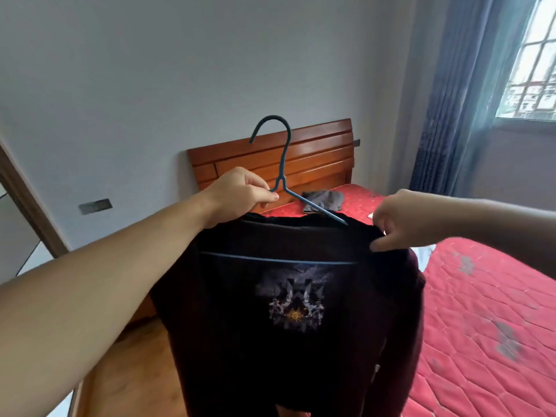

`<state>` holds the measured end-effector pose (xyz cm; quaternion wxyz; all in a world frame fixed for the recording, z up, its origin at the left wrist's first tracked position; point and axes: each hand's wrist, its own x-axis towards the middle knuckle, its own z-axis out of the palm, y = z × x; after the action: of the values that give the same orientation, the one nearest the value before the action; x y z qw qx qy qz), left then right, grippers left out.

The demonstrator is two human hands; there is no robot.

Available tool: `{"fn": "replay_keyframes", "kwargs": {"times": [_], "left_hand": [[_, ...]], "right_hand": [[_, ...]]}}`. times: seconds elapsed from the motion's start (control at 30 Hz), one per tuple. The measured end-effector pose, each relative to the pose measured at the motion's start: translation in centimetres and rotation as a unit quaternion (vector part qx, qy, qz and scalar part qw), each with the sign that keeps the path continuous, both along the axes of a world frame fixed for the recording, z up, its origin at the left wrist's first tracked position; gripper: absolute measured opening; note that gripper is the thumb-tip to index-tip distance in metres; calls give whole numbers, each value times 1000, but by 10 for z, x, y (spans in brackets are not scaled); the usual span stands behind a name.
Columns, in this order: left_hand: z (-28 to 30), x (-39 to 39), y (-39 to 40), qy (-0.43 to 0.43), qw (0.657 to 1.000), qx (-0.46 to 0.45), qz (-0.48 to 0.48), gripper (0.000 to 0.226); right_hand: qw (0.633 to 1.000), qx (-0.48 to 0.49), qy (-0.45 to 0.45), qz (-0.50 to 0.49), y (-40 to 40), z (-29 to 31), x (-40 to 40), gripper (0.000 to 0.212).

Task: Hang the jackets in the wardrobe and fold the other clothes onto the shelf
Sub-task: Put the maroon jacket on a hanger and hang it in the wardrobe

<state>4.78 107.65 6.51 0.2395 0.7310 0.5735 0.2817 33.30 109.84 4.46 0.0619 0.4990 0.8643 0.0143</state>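
Head view: left hand pinches one hanger; right hand pinches one jacket.

My jacket runs off the bottom edge, hem unseen, and covers the hanger's left shoulder and part of the bed. My right grip is motion-blurred. The grey garment is half hidden behind the collar.

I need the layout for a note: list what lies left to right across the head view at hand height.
Door frame → wall plate → left hand → hanger → right hand → curtain → window.
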Motion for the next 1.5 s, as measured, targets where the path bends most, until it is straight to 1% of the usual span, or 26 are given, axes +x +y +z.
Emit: {"fn": "replay_keyframes", "kwargs": {"times": [0.07, 0.1, 0.17, 0.27, 0.33, 0.4, 0.5, 0.57, 0.7, 0.77, 0.87, 0.9, 0.93, 0.97, 1.03, 1.1, 1.13, 1.2, 1.23, 1.27, 1.3, 1.33, 1.37, 1.4, 1.43, 1.5], "left_hand": [[2, 0, 0, -1, 1000, 14, 21, 33], [2, 0, 1, -2, 999, 18, 27, 32], [3, -1, 0, -4, 999, 23, 31, 34], [-1, -5, -5, 3, 999, 33, 35, 43], [-7, -10, -10, 15, 999, 38, 30, 47], [-16, -16, -15, 31, 998, 46, 27, 50], [-29, -31, -17, 51, 995, 75, 44, 46], [-32, -39, -18, 62, 991, 96, 64, 43], [-29, -47, -24, 68, 987, 129, 71, 37], [-28, -49, -26, 62, 985, 147, 65, 36], [-31, -43, -28, 59, 984, 159, 47, 35], [-31, -40, -28, 59, 985, 157, 42, 35], [-30, -37, -28, 61, 985, 157, 37, 35], [-29, -34, -27, 62, 984, 161, 33, 35], [-28, -32, -27, 59, 983, 173, 20, 33], [-28, -31, -29, 64, 982, 175, 12, 31], [-28, -33, -30, 60, 983, 174, 11, 30], [-24, -41, -35, 64, 983, 174, 16, 26], [-20, -49, -37, 83, 982, 171, 23, 21], [-16, -63, -38, 127, 977, 167, 34, 17], [-14, -80, -38, 191, 967, 159, 51, 21], [-15, -98, -39, 263, 952, 138, 72, 32], [-17, -116, -41, 318, 937, 103, 101, 41], [-21, -132, -43, 337, 930, 69, 129, 43], [-24, -144, -47, 324, 933, 47, 150, 37], [-27, -162, -53, 277, 945, 47, 165, 16]], "right_hand": [[997, 69, 16, -18, 0, -12, -1, 39], [994, 100, 20, -28, 0, -14, -4, 45], [988, 144, 18, -52, -2, -19, -15, 52], [979, 199, -4, -39, -1, -27, -36, 41], [982, 186, 8, -34, 3, -28, -49, 32], [988, 143, 38, -36, 7, -24, -59, 35], [993, 99, 59, -24, 12, -15, -70, 34], [991, 109, 80, -20, 12, -4, -81, 30], [979, 117, 167, -8, 10, 13, -101, 23], [983, 115, 141, -8, 6, 13, -105, 23], [996, 85, 29, -11, 4, 8, -104, 30], [997, 76, 5, -4, 2, 10, -104, 27], [998, 65, 11, 20, 1, 13, -105, 21], [996, 50, 46, 56, 0, 15, -108, 15], [976, -1, 192, 101, -10, 20, -119, 9], [938, -67, 329, 86, -18, 22, -132, 16], [922, -97, 368, 68, -20, 23, -138, 20], [899, -140, 413, 36, -23, 24, -151, 27], [889, -153, 430, 23, -25, 27, -157, 26], [880, -159, 447, 10, -24, 30, -163, 28], [872, -163, 462, 1, -23, 33, -168, 30], [866, -165, 472, -4, -22, 36, -172, 31], [864, -165, 475, -6, -22, 38, -175, 29], [864, -165, 475, -7, -21, 41, -178, 27], [865, -164, 474, -8, -20, 44, -180, 25], [870, -160, 467, -4, -20, 49, -186, 26]]}}
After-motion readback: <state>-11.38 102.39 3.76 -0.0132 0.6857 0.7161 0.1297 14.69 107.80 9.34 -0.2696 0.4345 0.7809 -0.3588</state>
